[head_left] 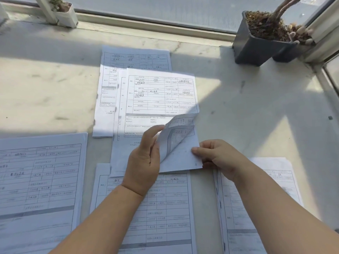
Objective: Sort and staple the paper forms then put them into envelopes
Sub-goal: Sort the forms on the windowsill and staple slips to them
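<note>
A set of printed paper forms [161, 96] lies in the middle of the pale stone sill [47, 88]. Its lower right corner [178, 132] is curled up and back. My left hand [145, 158] lifts those curled sheets with thumb and fingers. My right hand [214, 154] pinches the bottom right corner of the lowest sheet [185, 160]. Another form pile [108, 92] lies partly under the set at the far left. Three more piles lie nearer me: a left pile [40, 180], a middle pile [165, 208] and a right pile [256, 208]. No stapler or envelope is in view.
A dark plastic plant pot [256, 44] stands at the back right by the window frame. A small white planter [66, 13] sits at the back left. The window track [146, 24] runs along the far edge. Sunlight and shadow bands cross the sill.
</note>
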{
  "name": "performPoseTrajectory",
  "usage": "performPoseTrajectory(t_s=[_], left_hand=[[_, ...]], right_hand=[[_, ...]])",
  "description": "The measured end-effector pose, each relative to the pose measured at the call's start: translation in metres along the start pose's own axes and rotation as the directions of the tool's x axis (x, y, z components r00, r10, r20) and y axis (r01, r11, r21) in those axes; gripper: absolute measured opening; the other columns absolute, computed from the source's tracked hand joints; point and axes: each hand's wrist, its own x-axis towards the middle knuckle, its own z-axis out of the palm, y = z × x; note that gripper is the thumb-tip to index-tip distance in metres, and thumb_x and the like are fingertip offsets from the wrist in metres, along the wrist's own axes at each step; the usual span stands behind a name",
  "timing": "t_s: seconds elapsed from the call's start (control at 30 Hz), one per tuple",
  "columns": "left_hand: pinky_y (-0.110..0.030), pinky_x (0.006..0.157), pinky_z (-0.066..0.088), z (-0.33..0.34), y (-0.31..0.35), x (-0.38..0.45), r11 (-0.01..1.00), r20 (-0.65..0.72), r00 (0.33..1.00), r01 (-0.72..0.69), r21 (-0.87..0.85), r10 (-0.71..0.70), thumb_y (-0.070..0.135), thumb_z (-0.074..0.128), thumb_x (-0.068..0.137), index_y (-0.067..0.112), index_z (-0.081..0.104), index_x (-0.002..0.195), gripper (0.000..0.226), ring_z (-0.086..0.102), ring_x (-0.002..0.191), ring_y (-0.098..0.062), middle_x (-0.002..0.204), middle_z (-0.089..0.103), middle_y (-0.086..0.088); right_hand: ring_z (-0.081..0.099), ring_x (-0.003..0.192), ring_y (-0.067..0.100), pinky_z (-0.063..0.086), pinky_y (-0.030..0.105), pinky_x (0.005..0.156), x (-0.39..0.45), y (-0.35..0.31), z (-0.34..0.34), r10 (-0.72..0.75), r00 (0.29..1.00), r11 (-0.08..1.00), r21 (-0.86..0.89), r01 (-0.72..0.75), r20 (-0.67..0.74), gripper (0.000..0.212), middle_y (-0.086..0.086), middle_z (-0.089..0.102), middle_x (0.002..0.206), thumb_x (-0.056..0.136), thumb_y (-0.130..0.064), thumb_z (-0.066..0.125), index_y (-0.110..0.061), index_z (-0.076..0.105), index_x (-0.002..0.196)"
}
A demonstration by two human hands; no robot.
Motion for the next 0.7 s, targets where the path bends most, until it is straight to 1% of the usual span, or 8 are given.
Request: performPoseTrajectory(t_s=[0.1,0.17,0.23,0.3,0.37,0.43,0.57,0.7], left_hand=[[-0.015,0.065,0.047,-0.001,-0.001,0.002,0.995,0.058,0.996,0.070,-0.066,-0.066,0.027,0.053,0.087,0.042,0.037,0.121,0.040,0.061,0.060,-0.013,0.088,0.065,0.019],[-0.013,0.081,0.048,-0.005,0.000,0.002,0.994,0.174,0.982,0.084,-0.064,-0.072,0.046,0.064,0.074,0.046,0.035,0.120,0.054,0.066,0.089,0.001,0.118,0.061,0.017],[-0.006,0.091,0.041,-0.009,-0.001,0.001,0.999,0.296,0.954,0.035,0.018,-0.039,0.055,0.070,0.063,0.048,0.032,0.126,0.074,0.059,0.105,0.008,0.122,0.055,0.024],[-0.004,0.093,0.037,-0.014,-0.003,0.001,0.998,0.366,0.930,-0.012,0.056,-0.009,0.058,0.072,0.062,0.047,0.033,0.128,0.078,0.055,0.110,0.011,0.122,0.053,0.025],[-0.007,0.093,0.039,-0.016,-0.005,0.003,0.999,0.358,0.934,-0.015,0.035,0.002,0.054,0.068,0.070,0.044,0.040,0.122,0.060,0.056,0.109,0.010,0.119,0.057,0.023],[-0.013,0.086,0.045,-0.016,-0.005,0.006,1.000,0.308,0.951,0.020,-0.015,-0.015,0.046,0.059,0.082,0.037,0.050,0.116,0.036,0.061,0.099,0.006,0.105,0.064,0.020],[-0.025,0.059,0.038,-0.015,-0.005,0.011,0.996,0.198,0.978,0.070,-0.046,-0.060,0.034,0.041,0.095,0.025,0.055,0.092,0.016,0.045,0.060,-0.010,0.066,0.048,0.007],[-0.036,0.065,0.043,-0.014,-0.007,0.011,0.991,0.206,0.974,0.110,-0.073,-0.092,0.039,0.037,0.093,0.015,0.059,0.094,0.032,0.050,0.068,-0.024,0.074,0.056,-0.010]], right_hand=[[0.055,0.053,0.011,0.043,0.017,0.052,0.002,0.003,0.003,0.019,0.998,1.000,-0.003,-0.019,-0.065,0.027,0.000,0.063,0.061,0.089,-0.019,0.068,-0.009,0.061,0.064],[0.051,0.062,0.019,0.040,0.023,0.060,0.002,0.001,0.008,0.023,0.994,1.000,-0.010,-0.024,-0.104,0.034,0.008,0.059,0.067,0.081,-0.030,0.075,-0.001,0.060,0.071],[0.045,0.067,0.021,0.034,0.030,0.066,0.000,-0.004,0.014,0.024,0.992,0.999,-0.032,-0.028,-0.122,0.059,0.011,0.054,0.072,0.062,-0.049,0.080,0.004,0.061,0.077],[0.041,0.058,0.017,0.032,0.025,0.061,0.001,-0.006,0.017,0.025,0.987,0.998,-0.049,-0.033,-0.159,0.060,0.005,0.048,0.061,0.062,-0.053,0.079,-0.001,0.051,0.062],[0.031,0.050,0.015,0.024,0.025,0.050,0.002,-0.005,0.016,0.017,0.980,0.996,-0.082,-0.034,-0.201,0.055,-0.002,0.036,0.051,0.079,-0.042,0.075,-0.017,0.035,0.052],[0.028,0.060,0.019,0.019,0.031,0.056,0.002,-0.004,0.015,-0.004,0.973,0.994,-0.107,-0.022,-0.229,0.053,0.002,0.032,0.059,0.087,-0.041,0.067,-0.021,0.029,0.055],[0.038,0.071,0.020,0.028,0.031,0.067,0.003,-0.002,0.012,0.021,0.975,0.998,-0.055,-0.034,-0.221,0.038,0.009,0.045,0.075,0.092,-0.040,0.061,-0.014,0.047,0.069],[0.047,0.069,0.019,0.035,0.029,0.066,0.002,-0.004,0.015,0.027,0.971,0.996,-0.080,-0.047,-0.236,0.032,0.009,0.056,0.075,0.093,-0.038,0.060,-0.009,0.055,0.079]])
